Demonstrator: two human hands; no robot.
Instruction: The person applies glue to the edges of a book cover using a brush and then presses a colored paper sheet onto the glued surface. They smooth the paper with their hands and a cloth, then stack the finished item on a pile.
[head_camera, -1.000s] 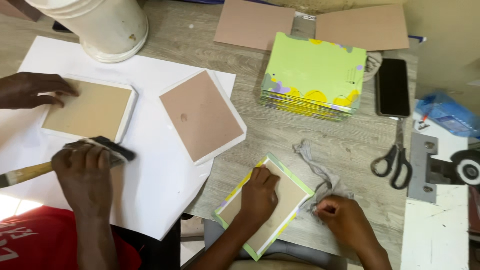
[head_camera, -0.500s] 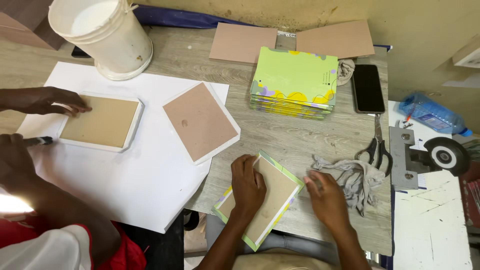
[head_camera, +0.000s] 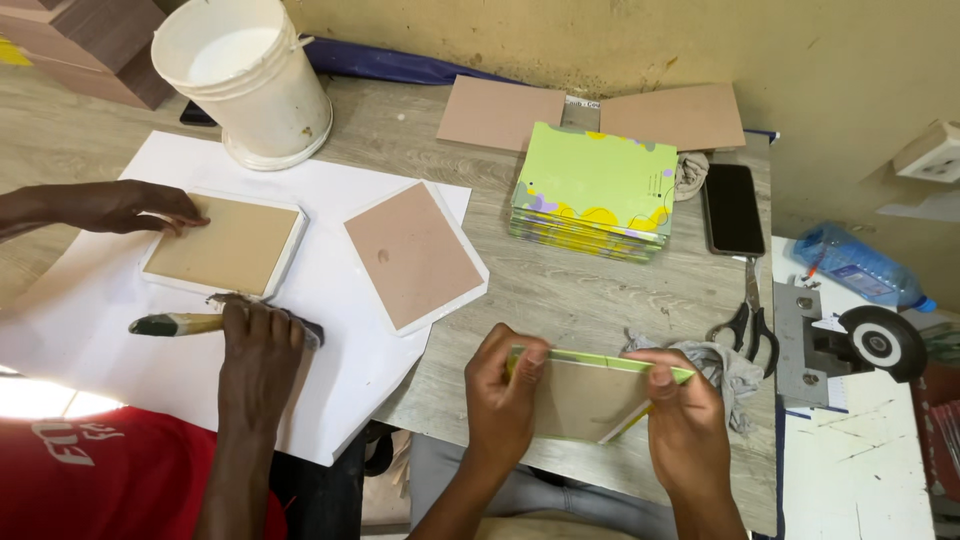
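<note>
I have both hands on the green-edged cover board (head_camera: 585, 400), which stands tipped up on its long edge at the near rim of the counter (head_camera: 600, 300). My left hand (head_camera: 503, 395) clamps its left end, fingers curled over the top edge; my right hand (head_camera: 683, 420) pinches the right end, thumb and fingers pressed along the green fold. So each grip is closed on the board, with nothing else in it.

I judge the step in hand to be pressing the green paper down over the board's edge. The next move, as I read it, calls for firm, even pressure along the fold while the board is kept from sliding off the rim.

Just right of the board a grey rag (head_camera: 725, 365) lies touching my right hand. Beyond the rag are scissors (head_camera: 745, 320), and farther back a dark phone (head_camera: 733, 208). Straight behind the board sits a stack of green and yellow covers (head_camera: 590, 190).

Left of the board, another person's hand (head_camera: 258, 345) holds a brush (head_camera: 190, 323) on a white sheet (head_camera: 330, 400); their other hand (head_camera: 135, 205) steadies a tan board (head_camera: 225, 245). A white bucket (head_camera: 250, 75) stands at the far left.
</note>
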